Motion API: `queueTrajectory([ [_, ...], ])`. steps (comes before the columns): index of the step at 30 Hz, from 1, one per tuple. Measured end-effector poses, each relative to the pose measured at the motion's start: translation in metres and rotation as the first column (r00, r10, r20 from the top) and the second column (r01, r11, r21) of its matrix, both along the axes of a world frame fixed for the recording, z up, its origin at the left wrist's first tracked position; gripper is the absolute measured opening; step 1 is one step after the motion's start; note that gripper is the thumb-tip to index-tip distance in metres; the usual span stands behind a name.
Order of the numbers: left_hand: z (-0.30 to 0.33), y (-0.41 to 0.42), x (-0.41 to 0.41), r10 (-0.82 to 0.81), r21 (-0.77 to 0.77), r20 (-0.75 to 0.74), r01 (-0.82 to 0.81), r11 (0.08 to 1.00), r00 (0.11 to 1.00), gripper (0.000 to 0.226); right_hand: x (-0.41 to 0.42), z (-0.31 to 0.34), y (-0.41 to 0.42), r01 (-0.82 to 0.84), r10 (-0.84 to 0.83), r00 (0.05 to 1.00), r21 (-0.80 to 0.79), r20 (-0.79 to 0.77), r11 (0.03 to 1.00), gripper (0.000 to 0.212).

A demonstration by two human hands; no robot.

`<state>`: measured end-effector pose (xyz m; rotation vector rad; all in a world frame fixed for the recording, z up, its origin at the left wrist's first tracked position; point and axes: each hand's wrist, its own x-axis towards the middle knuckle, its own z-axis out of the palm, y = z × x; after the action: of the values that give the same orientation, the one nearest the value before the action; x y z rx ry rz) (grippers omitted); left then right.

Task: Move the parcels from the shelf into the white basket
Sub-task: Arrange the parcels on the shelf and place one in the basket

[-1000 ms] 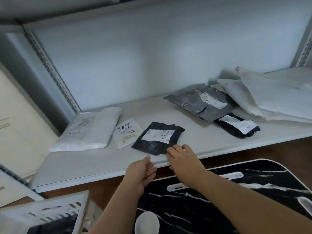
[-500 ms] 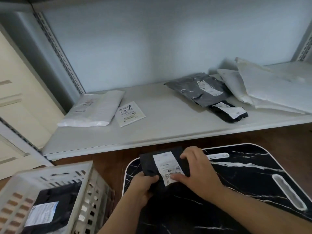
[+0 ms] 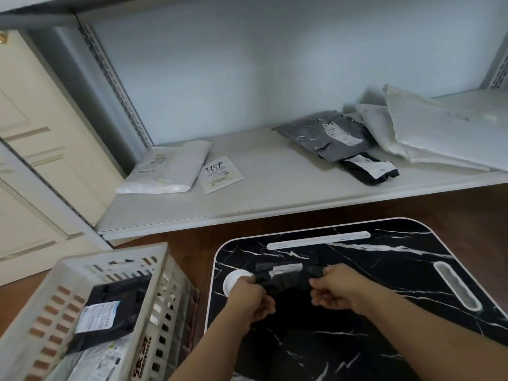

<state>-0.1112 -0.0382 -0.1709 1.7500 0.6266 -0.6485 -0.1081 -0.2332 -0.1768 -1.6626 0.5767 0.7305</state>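
Head view: basket (image 3: 162, 259) beside marble tabletop (image 3: 384, 339).

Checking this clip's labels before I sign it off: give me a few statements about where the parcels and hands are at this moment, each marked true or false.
1. Both hands hold the small black parcel over the black marble-patterned table. True: the left hand grips its left end, the right hand its right end.
2. The white basket is empty. False: a black labelled parcel lies in it on top of a pale one.
3. The shelf has been cleared. False: white, grey and black parcels remain on it.
4. The basket stands left of the table. True.
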Motion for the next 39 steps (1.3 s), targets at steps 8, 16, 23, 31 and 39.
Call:
queueTrajectory([
  [8, 0.000, 0.000, 0.001, -0.099, 0.008, 0.203, 0.099, 0.995, 0.974, 0.074, -0.016, -0.011, -0.024, 0.079, -0.080, 0.997, 0.254, -0.008, 0.964, 0.009],
  [16, -0.027, -0.005, -0.015, -0.641, 0.642, -0.144, 0.564, 0.520, 0.754, 0.041, -0.013, -0.024, -0.015, -0.323, 0.393, 0.919, -0.622, -0.027, 0.713, 0.029],
  [23, -0.057, -0.026, -0.005, -0.697, 0.820, 0.216, 0.260, 0.509, 0.683, 0.058, -0.015, -0.052, 0.020, -0.074, 0.682, 0.630, -0.847, 0.370, 0.527, 0.051],
  [31, -0.119, -0.026, -0.004, -0.735, 0.834, 0.242, 0.251, 0.491, 0.633, 0.070, -0.024, -0.117, 0.023, -0.073, 0.786, 0.558, -0.928, 0.265, 0.365, 0.071],
  [39, -0.139, -0.024, -0.004, -0.800, 0.900, 0.304, 0.121, 0.420, 0.516, 0.061, -0.023, -0.132, 0.019, -0.019, 0.841, 0.470, -0.949, 0.269, 0.314, 0.078],
])
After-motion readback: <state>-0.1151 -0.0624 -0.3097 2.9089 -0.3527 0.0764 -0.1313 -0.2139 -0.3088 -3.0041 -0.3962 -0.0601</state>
